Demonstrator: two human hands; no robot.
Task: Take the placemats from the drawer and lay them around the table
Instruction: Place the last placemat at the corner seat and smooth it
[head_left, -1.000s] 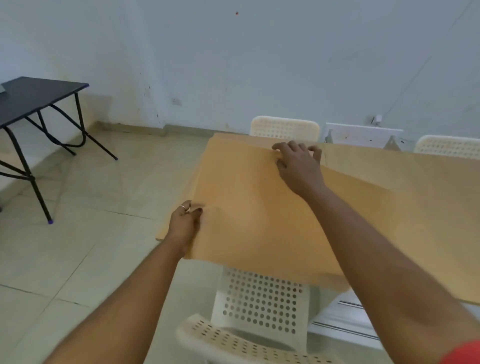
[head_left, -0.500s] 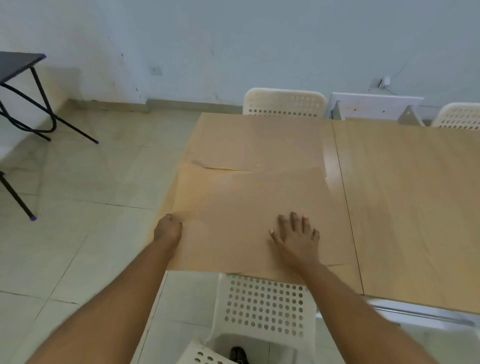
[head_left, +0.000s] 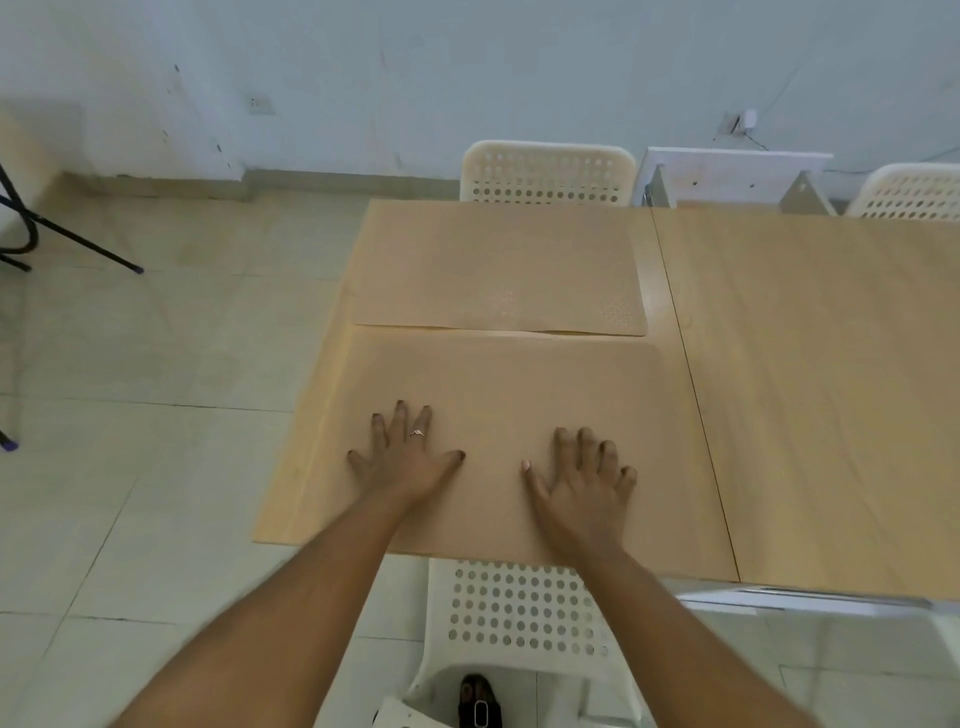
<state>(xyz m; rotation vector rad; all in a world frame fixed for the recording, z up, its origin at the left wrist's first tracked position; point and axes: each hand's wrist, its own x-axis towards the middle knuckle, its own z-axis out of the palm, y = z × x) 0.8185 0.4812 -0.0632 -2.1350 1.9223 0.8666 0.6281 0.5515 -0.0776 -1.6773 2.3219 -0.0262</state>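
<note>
Both hands lie flat on the near placemat (head_left: 498, 395). The left hand (head_left: 402, 457) and the right hand (head_left: 582, 478) have their fingers (head_left: 399, 421) spread wide and hold nothing; they only press down. This mat sits at the near edge of the tabletop (head_left: 805, 364), in front of a white chair (head_left: 519, 618). A second placemat (head_left: 498, 270) lies just beyond it, maybe touching, but the gap is hard to see. The mats look thin, light and bendy. I think a mat is best picked up by pinching an edge or corner.
</note>
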